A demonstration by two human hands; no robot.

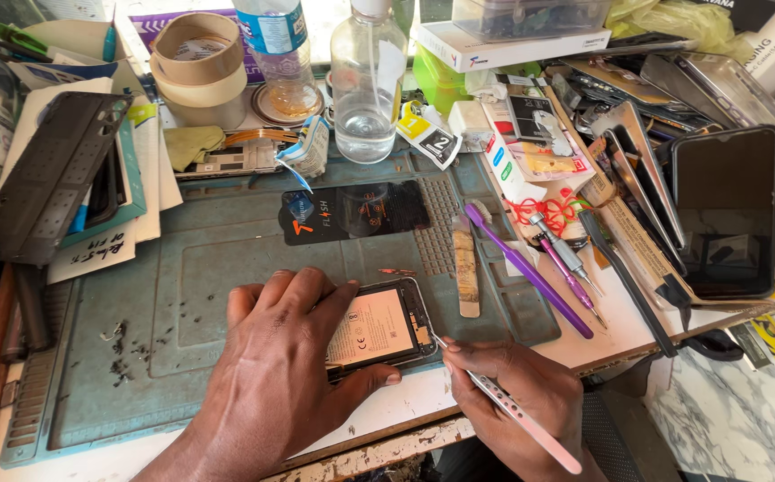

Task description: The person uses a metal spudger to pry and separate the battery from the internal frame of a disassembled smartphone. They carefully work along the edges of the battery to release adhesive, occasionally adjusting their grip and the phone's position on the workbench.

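Note:
An opened phone (386, 323) with its back off lies on a grey-blue work mat (182, 295), showing a pale battery and circuit parts. My left hand (285, 361) lies flat over the phone's left half and pins it down. My right hand (517, 393) grips metal tweezers (504, 402) like a pen; their tip touches the phone's lower right edge.
A dark screen protector sheet (356, 211) lies beyond the phone. A purple toothbrush (526, 268) and small screwdrivers (570, 263) sit to the right. Tape rolls (198, 67), two bottles (368, 80) and a dark phone (725, 210) crowd the back and right. Black debris (120, 348) dots the mat.

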